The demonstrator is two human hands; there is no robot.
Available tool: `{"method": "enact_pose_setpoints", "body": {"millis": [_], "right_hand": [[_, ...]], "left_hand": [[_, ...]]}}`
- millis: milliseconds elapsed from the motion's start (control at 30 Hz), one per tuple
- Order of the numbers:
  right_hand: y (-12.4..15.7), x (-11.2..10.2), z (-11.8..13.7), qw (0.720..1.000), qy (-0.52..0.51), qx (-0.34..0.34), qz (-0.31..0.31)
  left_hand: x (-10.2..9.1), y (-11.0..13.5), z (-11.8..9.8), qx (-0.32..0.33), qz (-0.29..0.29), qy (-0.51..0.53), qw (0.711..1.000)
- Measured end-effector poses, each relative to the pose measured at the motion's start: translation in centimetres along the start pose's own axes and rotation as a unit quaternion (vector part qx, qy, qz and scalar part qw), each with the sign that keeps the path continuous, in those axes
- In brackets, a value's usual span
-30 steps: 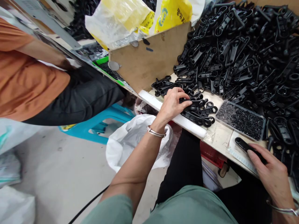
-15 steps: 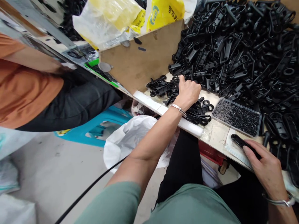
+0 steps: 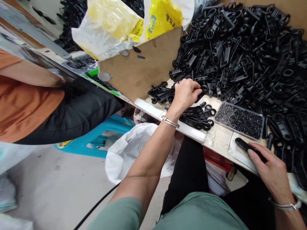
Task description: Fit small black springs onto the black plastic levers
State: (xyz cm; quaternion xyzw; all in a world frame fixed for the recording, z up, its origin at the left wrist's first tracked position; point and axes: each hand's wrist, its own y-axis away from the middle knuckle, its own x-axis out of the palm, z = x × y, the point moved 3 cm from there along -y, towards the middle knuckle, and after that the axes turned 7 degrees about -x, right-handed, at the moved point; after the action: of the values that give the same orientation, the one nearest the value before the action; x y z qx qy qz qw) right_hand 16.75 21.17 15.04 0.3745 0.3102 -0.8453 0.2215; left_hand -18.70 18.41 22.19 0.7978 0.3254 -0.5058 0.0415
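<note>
My left hand (image 3: 185, 93) reaches over the table's front edge, fingers curled into the near edge of a big heap of black plastic handle parts (image 3: 242, 54). What it grips, if anything, is hidden under the fingers. A small row of the same parts (image 3: 199, 116) lies just below it. My right hand (image 3: 271, 169) rests at the table's near right, fingers closed over one black handle part (image 3: 243, 145) that lies on a white pad.
A clear tray of small black screws (image 3: 240, 119) sits between my hands. A cardboard wall (image 3: 141, 67) stands left of the heap, yellow bags (image 3: 112, 22) behind it. A person in orange sits at left on a blue stool (image 3: 100, 135). A white bag (image 3: 129, 150) lies by my knees.
My left hand moved up from the small row of parts at the table edge into the near edge of the heap. My right hand stayed on its part.
</note>
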Motion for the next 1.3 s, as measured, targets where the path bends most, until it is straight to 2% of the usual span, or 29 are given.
{"method": "enact_pose_setpoints", "body": {"millis": [67, 133, 267, 367, 467, 633, 767, 900, 1100, 1300], "right_hand": [[0.1, 0.0, -0.2, 0.998, -0.03, 0.047, -0.001], [0.2, 0.0, -0.4, 0.993, -0.064, 0.103, -0.002], [0.3, 0.0, 0.0, 0.964, -0.167, 0.207, -0.009], [0.0, 0.1, 1.2, 0.926, -0.275, 0.257, -0.015], [-0.8, 0.1, 3.0, 0.888, -0.371, 0.273, -0.001], [-2.5, 0.1, 5.6, 0.849, -0.477, 0.228, 0.022], [-2.9, 0.3, 5.9, 0.838, -0.501, 0.214, 0.031], [-2.5, 0.4, 5.6, 0.828, -0.516, 0.219, 0.032], [-2.4, 0.6, 5.6, 0.819, -0.531, 0.215, 0.031], [-2.4, 1.4, 5.6, 0.799, -0.556, 0.227, 0.033]], "left_hand": [[-0.7, 0.2, -0.2, 0.02, -0.038, 0.076, 0.996], [-1.2, 0.4, -0.6, 0.033, -0.051, 0.176, 0.983], [-1.3, 1.8, -2.4, 0.042, -0.002, 0.367, 0.929], [-0.7, 4.0, -4.4, 0.042, 0.043, 0.44, 0.896], [0.8, 6.5, -6.4, 0.033, 0.091, 0.489, 0.867], [3.5, 9.8, -8.6, 0.019, 0.137, 0.512, 0.848], [4.3, 11.3, -9.4, 0.023, 0.169, 0.492, 0.854], [4.2, 11.9, -9.8, 0.045, 0.182, 0.465, 0.865], [5.1, 12.3, -9.5, 0.017, 0.207, 0.472, 0.857], [5.4, 12.4, -9.0, 0.011, 0.204, 0.48, 0.853]]}}
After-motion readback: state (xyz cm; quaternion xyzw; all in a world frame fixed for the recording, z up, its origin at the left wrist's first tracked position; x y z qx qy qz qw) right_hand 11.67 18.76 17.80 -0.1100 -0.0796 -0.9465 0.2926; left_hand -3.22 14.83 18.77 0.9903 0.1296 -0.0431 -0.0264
